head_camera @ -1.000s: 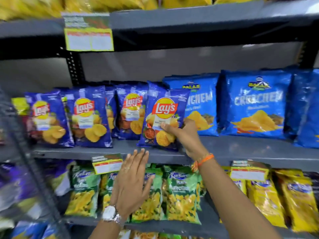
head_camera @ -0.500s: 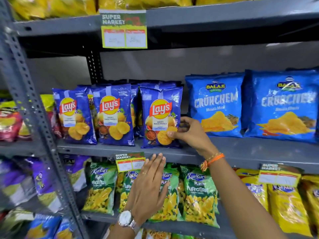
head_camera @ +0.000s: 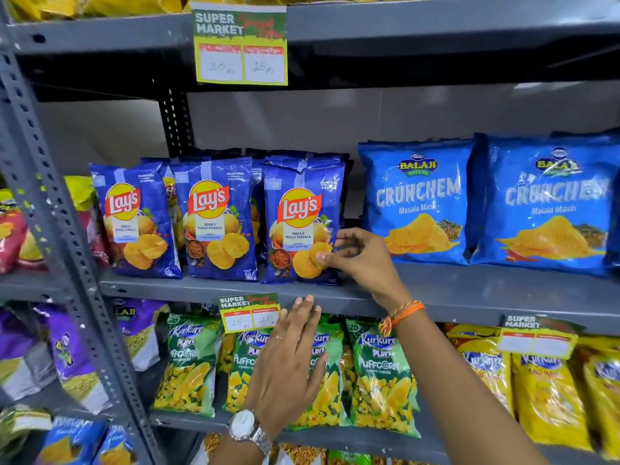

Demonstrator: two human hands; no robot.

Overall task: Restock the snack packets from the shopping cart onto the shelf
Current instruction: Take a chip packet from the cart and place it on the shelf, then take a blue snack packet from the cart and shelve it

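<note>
A blue Lay's packet [head_camera: 298,216] stands upright on the grey middle shelf [head_camera: 436,293], rightmost of three front Lay's packets. My right hand [head_camera: 360,260] pinches its lower right edge between thumb and fingers. Two more Lay's packets [head_camera: 214,219] stand to its left, with others behind. My left hand [head_camera: 288,360] hovers flat with fingers spread in front of the green Kurkure Puffcorn packets [head_camera: 382,374] one shelf below, holding nothing. The shopping cart is out of view.
Two blue Balaji Crunchem packets [head_camera: 419,199] stand right of the Lay's row, with a small gap between. A price tag [head_camera: 248,312] hangs on the shelf edge. A perforated grey upright [head_camera: 50,229] runs down the left. Yellow packets [head_camera: 543,397] fill the lower right.
The Lay's packet in my right hand has gone from tilted to standing straight in line with the row. My left hand stays below, fingers spread. My view has shifted left and closer.
</note>
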